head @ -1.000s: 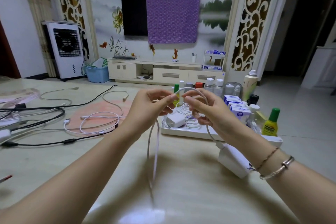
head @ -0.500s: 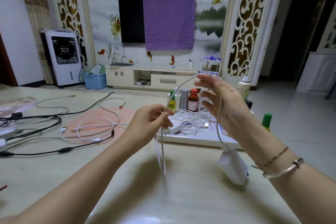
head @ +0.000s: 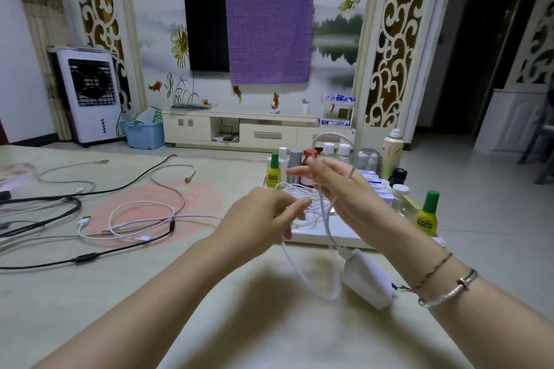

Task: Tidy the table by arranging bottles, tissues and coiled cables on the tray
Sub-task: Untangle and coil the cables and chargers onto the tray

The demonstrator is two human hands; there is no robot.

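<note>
My left hand (head: 263, 213) holds the white charger cable (head: 302, 271) in a pinching grip between thumb and fingertips, just in front of the tray (head: 323, 238). My right hand (head: 344, 192) is raised above the tray with the same cable looped over its fingers; its grip is loosely curled around the cable, index finger extended toward the left. Half a second ago the right hand stood higher and further from the left; it has since come down and the two hands now sit close together. The loop over the right hand is now narrower and rises above the fingers. Below the hands the cable hangs in a slack loop, longer than before, clear of the worktop (head: 150, 293). The white adapter (head: 367, 283) dangles at the cable's end below my right wrist, much as it did earlier.

On the tray lie coiled white cables (head: 302, 192), with bottles (head: 295, 166) along its far edge and small tissue packs (head: 374, 181) to the right. A green-capped yellow bottle (head: 427, 214) stands at the tray's right. Loose cables (head: 132, 219) remain spread over the worktop to the left, unchanged.
</note>
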